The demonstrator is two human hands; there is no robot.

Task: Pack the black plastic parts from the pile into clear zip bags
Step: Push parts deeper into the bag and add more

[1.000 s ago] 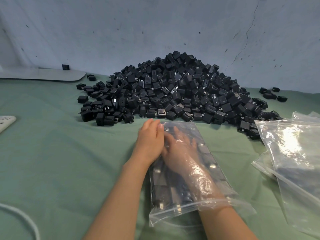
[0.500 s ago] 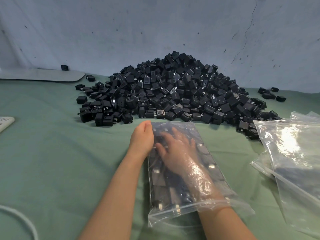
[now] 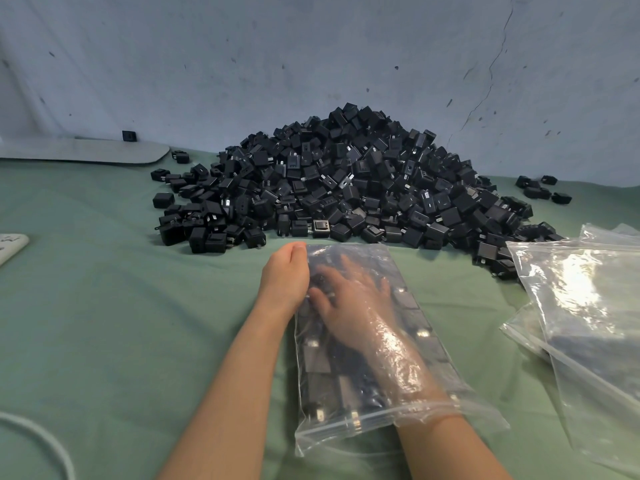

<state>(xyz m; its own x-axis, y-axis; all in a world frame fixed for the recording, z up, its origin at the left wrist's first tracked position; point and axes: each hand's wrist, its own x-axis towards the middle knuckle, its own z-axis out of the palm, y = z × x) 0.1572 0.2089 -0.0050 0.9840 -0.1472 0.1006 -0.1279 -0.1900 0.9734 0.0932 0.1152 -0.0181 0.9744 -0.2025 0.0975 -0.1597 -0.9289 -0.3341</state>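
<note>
From the head view, my right hand [image 3: 349, 292] is wrist-deep inside the bag [image 3: 369, 252], fingers spread flat on the parts [image 3: 318, 362] already laid in rows there. My left hand [image 3: 284, 277] sits outside at the bag's far left corner with its fingers curled. I cannot tell whether it pinches the film or only leans on it. The bag lies on the table [image 3: 121, 323] just in front of the pile [image 3: 346, 181], and spare bags [image 3: 581, 306] lie to the right.

I think the risk is at the open mouth around my right wrist. The film clings to the forearm, so pulling out may drag the bag along and spill the nearest parts. If the left hand has no real hold, the rows may also skew. The metal prongs could snag the thin film under pressure.

A second ago the left fingers lay straight on top of the bag beside the right hand. Now they are curled at its left edge. The right thumb is spread wider. The bag and pile sit as before.
</note>
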